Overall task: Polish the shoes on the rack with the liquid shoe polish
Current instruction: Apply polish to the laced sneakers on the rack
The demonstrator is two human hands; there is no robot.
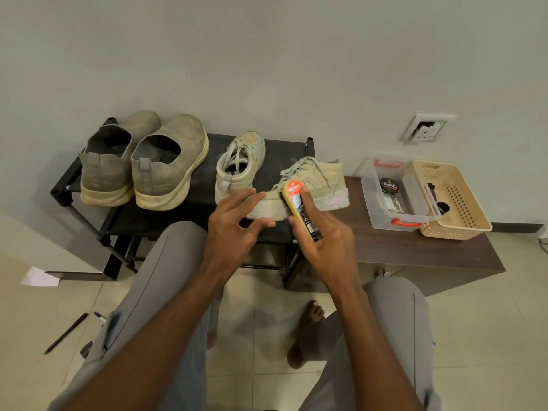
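1. My right hand (321,232) grips the liquid shoe polish bottle (301,210), its head against the pale green sneaker (318,182).
2. My left hand (234,225) pinches that sneaker's toe on the black rack (189,200).

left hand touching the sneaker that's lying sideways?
Touching. The head view shows the left hand with fingers laid over the toe of the sideways sneaker and thumb under its sole edge, no visible gap.
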